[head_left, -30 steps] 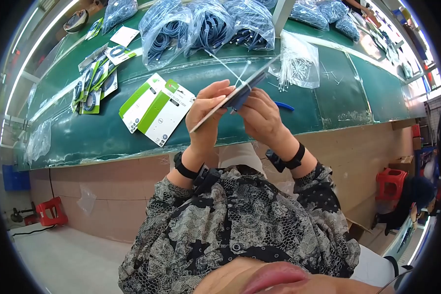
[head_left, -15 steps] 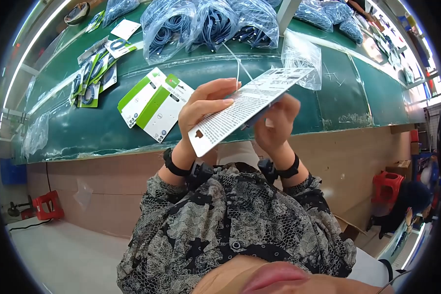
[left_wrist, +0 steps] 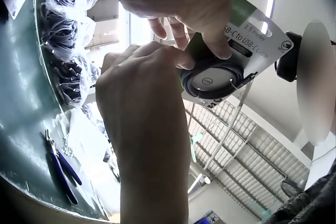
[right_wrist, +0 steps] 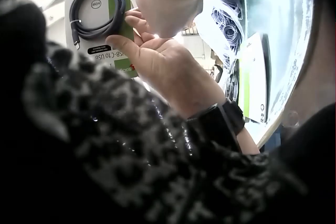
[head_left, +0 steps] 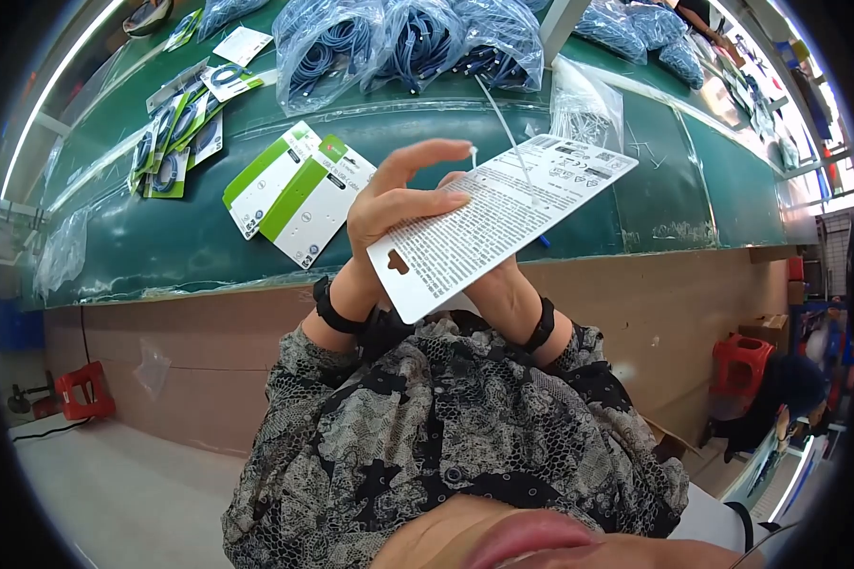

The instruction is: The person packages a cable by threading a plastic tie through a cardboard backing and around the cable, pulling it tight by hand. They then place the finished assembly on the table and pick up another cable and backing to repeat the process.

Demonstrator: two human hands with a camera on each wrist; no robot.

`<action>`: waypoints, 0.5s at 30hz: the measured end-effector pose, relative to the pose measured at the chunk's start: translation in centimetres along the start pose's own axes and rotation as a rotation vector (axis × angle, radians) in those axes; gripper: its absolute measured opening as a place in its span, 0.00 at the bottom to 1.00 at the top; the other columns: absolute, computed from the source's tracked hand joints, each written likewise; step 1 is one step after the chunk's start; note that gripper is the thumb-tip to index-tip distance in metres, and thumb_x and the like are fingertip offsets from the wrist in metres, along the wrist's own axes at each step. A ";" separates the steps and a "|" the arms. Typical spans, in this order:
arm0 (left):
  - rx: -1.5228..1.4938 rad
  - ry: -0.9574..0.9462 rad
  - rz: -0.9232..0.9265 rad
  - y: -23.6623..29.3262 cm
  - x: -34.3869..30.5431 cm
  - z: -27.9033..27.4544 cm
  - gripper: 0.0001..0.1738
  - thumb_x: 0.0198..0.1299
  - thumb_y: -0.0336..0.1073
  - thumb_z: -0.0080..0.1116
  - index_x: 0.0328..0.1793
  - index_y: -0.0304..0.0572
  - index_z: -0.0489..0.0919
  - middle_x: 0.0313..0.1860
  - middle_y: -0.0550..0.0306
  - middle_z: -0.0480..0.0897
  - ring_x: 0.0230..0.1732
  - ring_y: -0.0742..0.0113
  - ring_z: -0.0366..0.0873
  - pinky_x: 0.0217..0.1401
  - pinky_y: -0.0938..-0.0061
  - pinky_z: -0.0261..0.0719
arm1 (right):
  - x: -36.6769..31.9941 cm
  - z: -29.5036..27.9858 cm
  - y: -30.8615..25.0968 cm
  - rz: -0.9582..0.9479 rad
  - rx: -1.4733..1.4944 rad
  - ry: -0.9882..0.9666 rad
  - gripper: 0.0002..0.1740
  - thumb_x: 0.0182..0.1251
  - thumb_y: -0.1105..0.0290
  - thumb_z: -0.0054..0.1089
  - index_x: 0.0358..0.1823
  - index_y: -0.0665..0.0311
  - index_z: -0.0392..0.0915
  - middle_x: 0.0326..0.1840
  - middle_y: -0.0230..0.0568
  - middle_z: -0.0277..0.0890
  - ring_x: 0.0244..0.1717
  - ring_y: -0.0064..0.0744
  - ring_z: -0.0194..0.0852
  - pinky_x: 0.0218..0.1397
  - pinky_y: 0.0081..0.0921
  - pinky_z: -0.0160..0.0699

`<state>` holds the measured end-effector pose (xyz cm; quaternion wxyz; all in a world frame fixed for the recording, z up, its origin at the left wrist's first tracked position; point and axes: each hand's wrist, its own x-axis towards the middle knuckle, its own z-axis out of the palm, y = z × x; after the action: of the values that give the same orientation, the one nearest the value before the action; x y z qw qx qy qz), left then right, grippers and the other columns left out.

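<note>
My left hand (head_left: 394, 213) grips the end of a white printed card (head_left: 493, 213) with a hang hole, held tilted above the table's front edge. In the left wrist view, a coiled dark cable (left_wrist: 239, 74) lies on the card's other face, and the left thumb presses beside it. White tie strips (head_left: 505, 123) stand out from the card's printed side. Behind the card, my right hand (head_left: 503, 299) is partly hidden. Its bent fingers (left_wrist: 182, 58) reach the card's edge beside the cable in the left wrist view; what they hold is hidden.
Green-and-white cards (head_left: 308, 209) lie left on the green table (head_left: 674, 209), with packed cable cards (head_left: 176, 142) beyond. Bags of cables (head_left: 332, 52) line the back. A bag of white ties (head_left: 584, 104) sits right of centre; blue-handled pliers (left_wrist: 65, 171) lie on the table.
The card has turned from nearly edge-on to show its printed back and has come slightly lower. My right hand has moved down behind it; the left hand keeps its grip.
</note>
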<state>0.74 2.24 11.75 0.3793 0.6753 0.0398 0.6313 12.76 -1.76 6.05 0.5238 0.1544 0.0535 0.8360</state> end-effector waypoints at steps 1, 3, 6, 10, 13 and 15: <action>-0.017 -0.026 -0.050 0.1 -0.1 -0.2 0.20 0.43 0.29 0.70 0.45 0.42 0.81 0.55 0.39 0.75 0.54 0.49 0.77 0.58 0.64 0.74 | -0.1 0.1 0.2 -0.008 0.045 0.067 0.20 0.68 0.64 0.50 0.58 0.67 0.66 0.56 0.48 0.72 0.58 0.40 0.71 0.62 0.41 0.72; 0.054 -0.054 -0.022 0.0 -0.1 -0.8 0.19 0.45 0.33 0.69 0.46 0.42 0.80 0.54 0.38 0.76 0.54 0.48 0.77 0.58 0.62 0.74 | -0.2 0.3 0.5 -0.025 0.134 0.198 0.21 0.68 0.64 0.50 0.59 0.67 0.65 0.57 0.47 0.71 0.58 0.40 0.71 0.63 0.42 0.72; 0.195 -0.106 0.044 -0.2 0.0 -0.9 0.19 0.51 0.40 0.67 0.47 0.42 0.77 0.51 0.36 0.77 0.54 0.46 0.76 0.56 0.59 0.74 | -0.5 0.1 0.5 -0.024 0.108 0.186 0.22 0.68 0.64 0.50 0.59 0.66 0.65 0.57 0.47 0.71 0.59 0.40 0.71 0.63 0.42 0.72; 0.144 -0.040 0.064 0.3 0.6 -0.5 0.19 0.44 0.35 0.69 0.45 0.44 0.81 0.49 0.43 0.81 0.50 0.53 0.79 0.52 0.65 0.72 | -1.1 -1.0 0.5 -0.013 0.063 0.168 0.23 0.67 0.63 0.52 0.60 0.65 0.65 0.57 0.46 0.71 0.59 0.39 0.70 0.63 0.41 0.72; 0.227 -0.117 0.148 0.4 0.9 -0.7 0.17 0.46 0.36 0.67 0.45 0.44 0.81 0.49 0.43 0.81 0.49 0.53 0.80 0.52 0.63 0.71 | -1.5 -1.9 0.4 -0.004 0.029 0.156 0.23 0.66 0.63 0.53 0.60 0.64 0.65 0.58 0.45 0.71 0.59 0.39 0.70 0.63 0.41 0.71; 0.258 -0.157 0.181 0.2 1.2 -1.0 0.18 0.48 0.39 0.66 0.45 0.44 0.79 0.48 0.42 0.81 0.48 0.51 0.80 0.52 0.61 0.71 | -1.8 -2.5 0.3 0.000 0.004 0.144 0.24 0.65 0.63 0.54 0.60 0.63 0.65 0.58 0.45 0.71 0.59 0.38 0.70 0.63 0.41 0.71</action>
<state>-0.02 3.19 12.75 0.2333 0.7665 0.0296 0.5976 12.41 -3.35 3.39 0.5181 0.0947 0.0925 0.8450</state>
